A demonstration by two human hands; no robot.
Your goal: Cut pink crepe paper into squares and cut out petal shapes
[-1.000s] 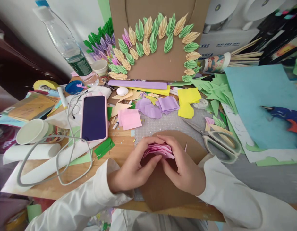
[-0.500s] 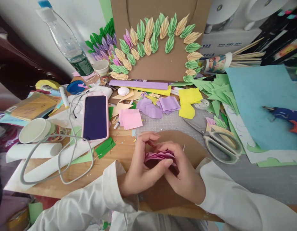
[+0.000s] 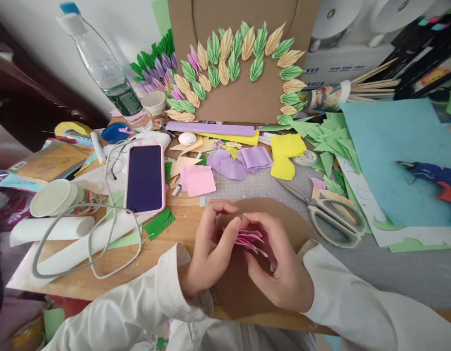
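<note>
Between my two hands is a small bundle of layered pink crepe paper, its thin edges fanning apart toward the right. My left hand grips its left end, thumb tip raised near the fingertips. My right hand curls round the far and right sides of it, the thumb held a little away from the paper. Part of the bundle is hidden by the fingers. Both hands are above a round brown cardboard piece at the table's front edge.
Scissors lie to the right, with a glue gun on blue paper beyond. At the left are a phone, a white cable and a paper cup. A cardboard panel with pleated paper leaves stands behind.
My left thumb has lifted from the front of the pink paper up to its upper left. The right thumb has moved off, and more of the layered edges show.
</note>
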